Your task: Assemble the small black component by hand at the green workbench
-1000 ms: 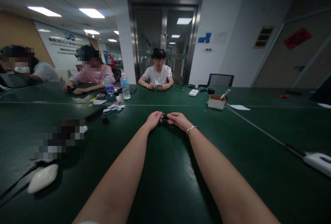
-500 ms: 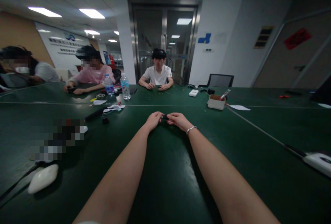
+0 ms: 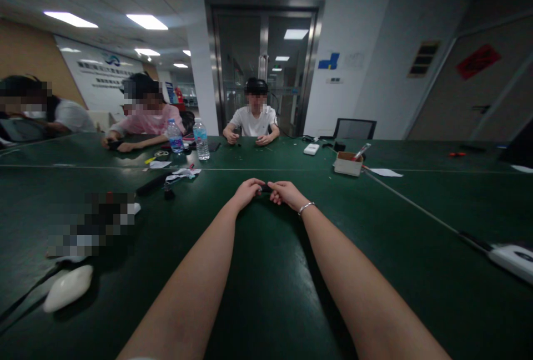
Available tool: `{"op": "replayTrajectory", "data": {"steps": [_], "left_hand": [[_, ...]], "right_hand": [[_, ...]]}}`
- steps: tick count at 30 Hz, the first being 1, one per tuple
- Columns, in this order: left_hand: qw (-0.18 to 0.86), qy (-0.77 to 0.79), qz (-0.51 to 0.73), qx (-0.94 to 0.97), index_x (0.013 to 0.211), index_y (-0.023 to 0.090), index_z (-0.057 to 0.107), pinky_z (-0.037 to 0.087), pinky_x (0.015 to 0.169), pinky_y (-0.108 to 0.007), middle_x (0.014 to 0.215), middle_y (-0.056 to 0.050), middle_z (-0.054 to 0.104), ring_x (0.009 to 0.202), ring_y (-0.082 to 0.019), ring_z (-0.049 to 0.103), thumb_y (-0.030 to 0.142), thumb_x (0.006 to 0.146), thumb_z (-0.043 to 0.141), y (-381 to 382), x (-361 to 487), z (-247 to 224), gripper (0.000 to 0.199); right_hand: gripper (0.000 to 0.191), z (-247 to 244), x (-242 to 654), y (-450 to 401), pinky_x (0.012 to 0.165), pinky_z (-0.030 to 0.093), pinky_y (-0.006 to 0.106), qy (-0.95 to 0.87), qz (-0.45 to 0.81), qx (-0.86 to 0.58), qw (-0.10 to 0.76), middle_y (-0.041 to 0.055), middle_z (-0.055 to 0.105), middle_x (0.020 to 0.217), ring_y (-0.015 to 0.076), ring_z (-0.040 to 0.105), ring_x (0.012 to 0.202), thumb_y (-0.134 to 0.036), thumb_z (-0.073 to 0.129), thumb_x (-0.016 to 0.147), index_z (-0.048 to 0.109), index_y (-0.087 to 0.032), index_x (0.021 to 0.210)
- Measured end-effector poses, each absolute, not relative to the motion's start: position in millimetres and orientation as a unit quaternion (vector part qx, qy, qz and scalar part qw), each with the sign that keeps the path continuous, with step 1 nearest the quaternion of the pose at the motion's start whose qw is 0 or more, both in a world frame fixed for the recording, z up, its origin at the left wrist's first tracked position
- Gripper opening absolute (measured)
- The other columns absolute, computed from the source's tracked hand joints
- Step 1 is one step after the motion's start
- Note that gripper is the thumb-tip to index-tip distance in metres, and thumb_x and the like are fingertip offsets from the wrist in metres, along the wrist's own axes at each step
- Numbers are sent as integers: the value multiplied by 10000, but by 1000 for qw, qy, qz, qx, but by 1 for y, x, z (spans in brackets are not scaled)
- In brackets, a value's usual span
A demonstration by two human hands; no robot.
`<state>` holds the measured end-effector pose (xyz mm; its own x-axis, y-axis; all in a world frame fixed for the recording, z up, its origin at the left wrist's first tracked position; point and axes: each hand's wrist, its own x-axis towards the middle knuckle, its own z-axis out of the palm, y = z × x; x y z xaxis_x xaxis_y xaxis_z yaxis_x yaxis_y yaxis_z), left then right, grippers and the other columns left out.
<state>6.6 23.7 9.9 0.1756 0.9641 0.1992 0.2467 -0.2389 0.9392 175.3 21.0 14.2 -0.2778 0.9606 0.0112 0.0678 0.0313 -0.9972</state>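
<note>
Both my arms reach out over a dark green table (image 3: 266,271). A small black object (image 3: 265,188) is held between my two hands; it is too small and dark to tell its kind. My left hand (image 3: 247,191) is closed on its left end, where a light spot shows. From the other side my right hand (image 3: 287,192) pinches its right end between thumb and forefinger, the other fingers curled below. On my right wrist sits a silver bracelet (image 3: 306,208).
A cardboard box (image 3: 348,166) with a stick-like item stands right of my hands. Two water bottles (image 3: 201,141) stand back left. A white mouse-like object (image 3: 69,289) lies front left, a white device (image 3: 514,260) at right. Several people sit opposite, one (image 3: 255,121) straight ahead.
My right hand's fingers have shifted slightly on the black object, its lower fingers now curled apart from it. My left hand has barely moved. The person opposite has drawn their hands apart.
</note>
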Motion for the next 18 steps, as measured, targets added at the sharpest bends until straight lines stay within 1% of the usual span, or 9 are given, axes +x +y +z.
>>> {"op": "replayTrajectory", "data": {"steps": [5,10,11,15,18], "left_hand": [[402,461,444,655,937,122,626,337,509,-209,537,22,508,494,-91,433,189,740,445,26,7,8,275],[391,451,444,668,945,109,621,336,507,-213,497,31,473,479,-96,432,242,798,408,26,6,7,291],[390,449,443,671,946,109,620,336,507,-213,497,32,472,479,-97,435,248,802,407,26,6,7,293],[384,452,443,672,965,114,619,335,501,-211,509,30,481,482,-97,445,261,811,409,28,5,5,299],[383,449,447,672,981,115,613,340,501,-207,518,30,485,487,-94,452,262,816,406,30,4,4,303]], "right_hand": [[133,15,176,20,361,431,126,-585,563,-417,408,22,611,505,66,537,389,-214,556,865,566,-95,805],[45,16,176,16,421,480,133,-574,584,-399,413,20,614,548,72,576,447,-120,545,851,561,-101,888],[83,17,177,16,433,490,137,-574,586,-394,414,15,618,569,72,583,457,-92,551,835,557,-107,917],[335,16,179,15,447,505,140,-588,583,-370,422,-21,614,655,67,602,479,27,579,735,539,-156,1013],[372,17,180,15,439,503,133,-596,581,-365,416,-31,604,660,60,596,465,26,597,719,533,-162,1034]]}}
